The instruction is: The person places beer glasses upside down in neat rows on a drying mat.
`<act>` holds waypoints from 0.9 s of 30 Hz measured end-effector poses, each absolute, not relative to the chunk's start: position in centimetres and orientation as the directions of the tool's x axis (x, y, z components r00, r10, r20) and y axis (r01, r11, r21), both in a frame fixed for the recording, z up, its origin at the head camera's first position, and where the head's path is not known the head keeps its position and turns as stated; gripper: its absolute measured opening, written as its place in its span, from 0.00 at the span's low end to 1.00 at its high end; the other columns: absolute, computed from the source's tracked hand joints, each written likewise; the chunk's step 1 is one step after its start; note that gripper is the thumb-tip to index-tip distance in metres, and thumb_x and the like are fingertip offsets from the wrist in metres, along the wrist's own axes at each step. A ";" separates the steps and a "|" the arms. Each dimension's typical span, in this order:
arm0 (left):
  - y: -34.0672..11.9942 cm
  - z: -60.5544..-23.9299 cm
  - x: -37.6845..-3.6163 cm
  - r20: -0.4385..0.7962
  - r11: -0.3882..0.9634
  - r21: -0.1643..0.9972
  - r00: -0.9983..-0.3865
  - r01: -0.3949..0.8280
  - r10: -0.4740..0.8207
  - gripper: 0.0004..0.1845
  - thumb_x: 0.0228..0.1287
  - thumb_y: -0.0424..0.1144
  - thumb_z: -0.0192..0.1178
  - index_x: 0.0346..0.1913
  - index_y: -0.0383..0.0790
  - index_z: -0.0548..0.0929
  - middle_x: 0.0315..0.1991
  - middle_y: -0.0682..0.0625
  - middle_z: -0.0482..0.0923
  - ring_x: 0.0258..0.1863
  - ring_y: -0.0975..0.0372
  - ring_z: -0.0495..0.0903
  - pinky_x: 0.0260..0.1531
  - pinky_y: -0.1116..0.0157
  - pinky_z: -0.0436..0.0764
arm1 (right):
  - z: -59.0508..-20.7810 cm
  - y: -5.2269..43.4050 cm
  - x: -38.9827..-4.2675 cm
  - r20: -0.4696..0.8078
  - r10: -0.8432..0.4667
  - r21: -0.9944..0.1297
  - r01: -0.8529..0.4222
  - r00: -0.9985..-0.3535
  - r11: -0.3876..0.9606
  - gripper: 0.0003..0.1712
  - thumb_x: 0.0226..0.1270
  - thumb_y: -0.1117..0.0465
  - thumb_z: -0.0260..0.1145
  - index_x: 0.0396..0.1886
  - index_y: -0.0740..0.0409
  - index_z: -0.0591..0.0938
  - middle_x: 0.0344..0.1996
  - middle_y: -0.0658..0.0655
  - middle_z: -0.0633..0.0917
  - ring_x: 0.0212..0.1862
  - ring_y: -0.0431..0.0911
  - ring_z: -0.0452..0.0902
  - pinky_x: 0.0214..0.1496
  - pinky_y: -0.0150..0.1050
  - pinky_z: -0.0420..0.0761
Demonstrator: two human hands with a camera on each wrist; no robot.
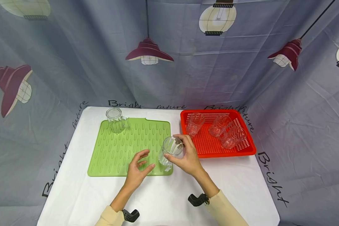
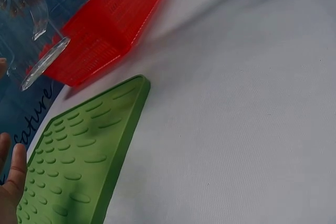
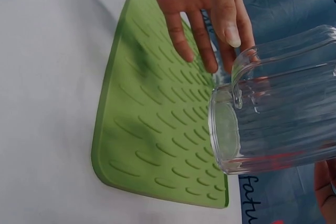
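Note:
A clear glass mug with a handle is in my right hand, whose thumb and fingers grip it near the rim. In the right wrist view the mug hangs above the right part of the green drying mat, its thick base lower. My left hand hovers over the front of the mat, fingers spread and apart from the mug, holding nothing. Another glass mug stands at the mat's back left corner, its handle pointing right.
A red plastic basket sits to the right of the mat with several clear glasses lying in it. White cloth covers the table. A grey curtain with printed lamps hangs behind and at both sides.

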State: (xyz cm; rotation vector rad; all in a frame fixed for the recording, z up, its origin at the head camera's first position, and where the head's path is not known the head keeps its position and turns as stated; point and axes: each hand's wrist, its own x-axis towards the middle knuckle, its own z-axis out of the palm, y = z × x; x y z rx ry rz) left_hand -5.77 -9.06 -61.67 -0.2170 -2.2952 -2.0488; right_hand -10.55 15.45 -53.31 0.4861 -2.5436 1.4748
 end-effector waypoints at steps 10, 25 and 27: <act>-8.7 -61.6 -5.7 0.128 0.088 0.987 -0.988 0.135 0.083 0.38 0.66 0.33 0.76 0.77 0.43 0.73 0.74 0.49 0.75 0.74 0.47 0.73 0.69 0.43 0.82 | -53.0 15.2 -10.6 0.315 -0.200 -0.829 -0.371 -0.928 0.417 0.45 0.53 0.52 0.88 0.70 0.46 0.78 0.59 0.54 0.80 0.61 0.50 0.79 0.59 0.49 0.86; -8.3 -61.4 -5.5 0.145 0.059 0.986 -0.980 0.154 0.133 0.40 0.65 0.32 0.77 0.78 0.38 0.71 0.76 0.33 0.71 0.75 0.41 0.71 0.70 0.51 0.83 | -52.9 14.5 -10.5 0.322 -0.242 -0.826 -0.396 -0.915 0.400 0.45 0.53 0.52 0.87 0.70 0.47 0.78 0.58 0.61 0.81 0.58 0.50 0.79 0.55 0.40 0.85; -8.2 -61.3 -5.5 0.144 0.057 0.987 -0.980 0.153 0.137 0.40 0.64 0.32 0.77 0.78 0.38 0.71 0.76 0.34 0.71 0.75 0.40 0.71 0.70 0.49 0.83 | -52.9 14.5 -10.4 0.324 -0.255 -0.821 -0.405 -0.911 0.402 0.45 0.53 0.52 0.87 0.71 0.48 0.77 0.58 0.61 0.81 0.58 0.49 0.79 0.54 0.40 0.85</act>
